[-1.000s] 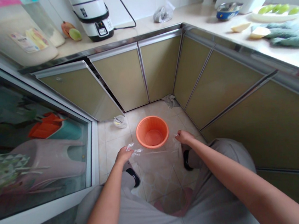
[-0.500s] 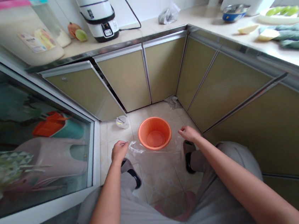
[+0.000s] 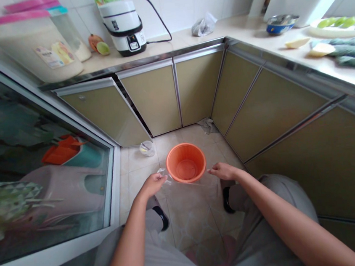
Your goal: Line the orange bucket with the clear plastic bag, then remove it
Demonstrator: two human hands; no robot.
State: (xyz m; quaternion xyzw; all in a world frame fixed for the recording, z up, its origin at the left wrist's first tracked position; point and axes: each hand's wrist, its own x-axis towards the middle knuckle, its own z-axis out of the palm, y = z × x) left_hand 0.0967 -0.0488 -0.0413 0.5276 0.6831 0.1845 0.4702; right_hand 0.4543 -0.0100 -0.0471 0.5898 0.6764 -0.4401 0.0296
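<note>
Between my hands stretches a clear plastic bag (image 3: 193, 195), thin and see-through, hanging over the floor between my feet. My left hand (image 3: 153, 183) is closed on its left edge, where the film bunches and shines. My right hand (image 3: 223, 171) pinches the opposite edge with thumb and fingers. Just beyond the film, an orange plastic basin (image 3: 186, 162) stands upright on the tiles, with nothing visible inside. Both hands are near its rim, one on each side; whether the film touches the basin I cannot tell.
A small clear tub (image 3: 147, 148) sits on the floor beside a slightly open cabinet door (image 3: 105, 111). A grey rag (image 3: 207, 125) lies in the corner. Cabinets (image 3: 281, 96) close in on the right, a glass door (image 3: 40, 156) on the left. A rice cooker (image 3: 127, 32) stands on the counter.
My hands have come closer together, the left moving right and the right moving left, so the plastic film between them is less widely spread. The view has tilted slightly.
</note>
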